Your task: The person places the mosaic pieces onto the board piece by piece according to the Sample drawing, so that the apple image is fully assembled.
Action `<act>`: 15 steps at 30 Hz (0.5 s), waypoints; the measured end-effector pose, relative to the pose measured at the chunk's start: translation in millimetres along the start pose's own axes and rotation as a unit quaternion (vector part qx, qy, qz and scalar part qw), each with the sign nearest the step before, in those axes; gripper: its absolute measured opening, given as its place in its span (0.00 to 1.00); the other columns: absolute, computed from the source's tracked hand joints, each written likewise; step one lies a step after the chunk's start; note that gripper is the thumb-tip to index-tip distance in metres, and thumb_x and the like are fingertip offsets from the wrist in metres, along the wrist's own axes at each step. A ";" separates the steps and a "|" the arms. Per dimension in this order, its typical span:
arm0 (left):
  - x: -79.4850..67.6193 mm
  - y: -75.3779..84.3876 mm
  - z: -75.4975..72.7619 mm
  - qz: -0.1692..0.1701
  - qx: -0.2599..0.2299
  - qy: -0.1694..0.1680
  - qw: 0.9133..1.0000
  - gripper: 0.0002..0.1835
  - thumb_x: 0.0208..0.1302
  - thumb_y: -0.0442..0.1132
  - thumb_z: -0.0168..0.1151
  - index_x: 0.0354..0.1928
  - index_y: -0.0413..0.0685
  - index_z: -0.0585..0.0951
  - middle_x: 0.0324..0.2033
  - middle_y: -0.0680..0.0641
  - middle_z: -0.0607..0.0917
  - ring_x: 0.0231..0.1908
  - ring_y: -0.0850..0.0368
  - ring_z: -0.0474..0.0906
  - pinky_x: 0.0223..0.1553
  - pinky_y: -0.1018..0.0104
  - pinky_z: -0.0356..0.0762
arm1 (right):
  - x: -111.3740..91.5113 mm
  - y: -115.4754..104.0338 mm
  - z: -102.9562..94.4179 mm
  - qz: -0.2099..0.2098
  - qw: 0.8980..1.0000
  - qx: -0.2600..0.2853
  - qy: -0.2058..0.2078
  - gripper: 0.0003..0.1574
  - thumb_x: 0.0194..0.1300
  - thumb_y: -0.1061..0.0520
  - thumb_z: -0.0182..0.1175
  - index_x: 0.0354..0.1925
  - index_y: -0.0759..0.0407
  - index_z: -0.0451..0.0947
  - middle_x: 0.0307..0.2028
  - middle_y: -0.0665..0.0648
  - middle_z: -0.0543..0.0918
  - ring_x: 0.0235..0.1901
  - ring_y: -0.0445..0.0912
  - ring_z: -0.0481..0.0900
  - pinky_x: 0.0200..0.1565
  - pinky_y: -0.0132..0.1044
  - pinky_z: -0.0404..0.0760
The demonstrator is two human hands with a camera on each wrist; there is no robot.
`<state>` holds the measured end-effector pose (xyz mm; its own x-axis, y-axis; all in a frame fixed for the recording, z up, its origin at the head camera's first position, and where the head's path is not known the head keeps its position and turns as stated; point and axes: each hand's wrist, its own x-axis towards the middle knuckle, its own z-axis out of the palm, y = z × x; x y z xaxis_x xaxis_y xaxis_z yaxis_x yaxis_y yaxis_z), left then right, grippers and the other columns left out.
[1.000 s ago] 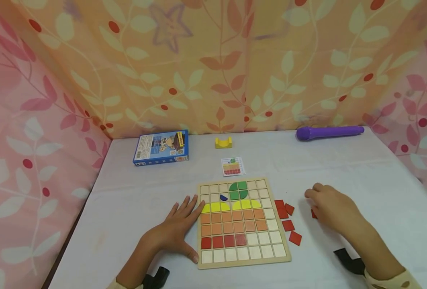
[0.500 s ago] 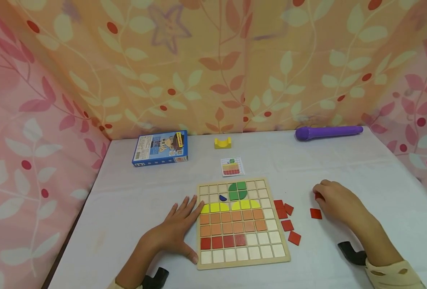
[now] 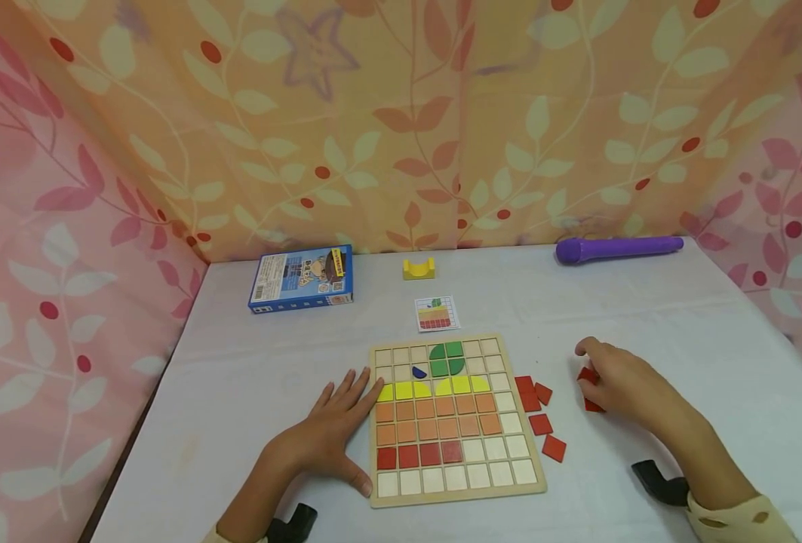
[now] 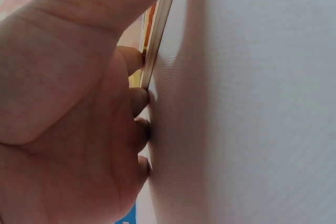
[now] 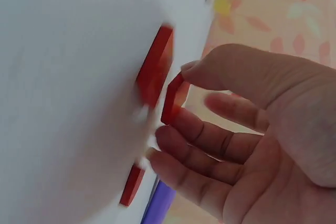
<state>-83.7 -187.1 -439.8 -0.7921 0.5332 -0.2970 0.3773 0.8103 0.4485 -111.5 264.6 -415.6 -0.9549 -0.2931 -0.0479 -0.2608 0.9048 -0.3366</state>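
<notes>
A square wooden grid board (image 3: 462, 495) holds rows of yellow, orange and red tiles, with green pieces and a small blue piece near its top. My left hand (image 3: 329, 430) rests against the board's left edge, fingers spread and straight; the left wrist view shows its fingertips on the cloth and board edge. To the right of the board my right hand (image 3: 628, 385) pinches a red tile (image 5: 175, 97) between thumb and fingers, just above the table. Beneath it lies another red tile (image 5: 156, 69). A further red tile (image 5: 132, 184) lies near the fingertips in the right wrist view.
Several loose red tiles (image 3: 540, 424) lie along the board's right side. Behind the board are a picture card (image 3: 437, 313), a yellow stand (image 3: 419, 269), a blue box (image 3: 302, 279) and a purple microphone-shaped object (image 3: 619, 250). Patterned curtains (image 3: 414, 121) enclose the white-covered table.
My right hand first moved away and to the right, uncovering a red tile, then came back left over that tile with another red tile in its fingers. The left hand stays put.
</notes>
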 end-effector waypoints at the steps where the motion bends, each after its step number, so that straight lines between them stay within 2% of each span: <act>1: -0.1 0.0 -0.2 0.001 0.001 0.000 1.000 0.78 0.26 0.73 0.79 0.81 0.56 0.49 0.79 0.47 0.41 0.77 0.44 0.30 0.73 0.40 0.33 | -1.3 -4.0 0.6 -0.011 1.000 0.003 0.004 0.28 0.56 0.63 0.72 0.52 0.68 0.71 0.29 0.52 0.75 0.29 0.46 0.74 0.33 0.43 0.82; 5: 0.0 -0.2 -1.0 0.007 0.000 0.000 1.000 0.78 0.27 0.72 0.79 0.81 0.55 0.49 0.79 0.46 0.41 0.77 0.43 0.30 0.73 0.40 0.32 | -5.8 -27.5 1.6 -0.055 0.998 0.007 0.015 0.28 0.56 0.64 0.70 0.53 0.65 0.71 0.28 0.48 0.72 0.28 0.42 0.71 0.30 0.37 0.77; 11: -0.2 -0.1 -0.7 0.004 0.001 -0.001 1.000 0.78 0.27 0.73 0.79 0.81 0.56 0.48 0.79 0.47 0.40 0.77 0.44 0.30 0.73 0.40 0.32 | -9.9 -61.9 6.7 -0.091 0.996 0.006 0.015 0.27 0.55 0.63 0.72 0.53 0.62 0.74 0.33 0.48 0.77 0.32 0.41 0.73 0.35 0.35 0.82; 15: -0.6 0.6 -0.5 0.000 0.000 -0.001 1.000 0.78 0.26 0.73 0.79 0.81 0.57 0.48 0.79 0.47 0.40 0.77 0.44 0.30 0.73 0.40 0.33 | -14.4 -80.8 15.9 -0.159 0.987 0.008 0.034 0.25 0.56 0.65 0.70 0.51 0.62 0.74 0.37 0.49 0.79 0.35 0.41 0.73 0.38 0.36 0.82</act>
<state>-83.2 -187.1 -438.9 -0.7913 0.5333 -0.2992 0.3771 0.8107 0.4479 -74.4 190.8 -402.7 -0.8324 -0.5396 0.1262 -0.5475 0.7654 -0.3382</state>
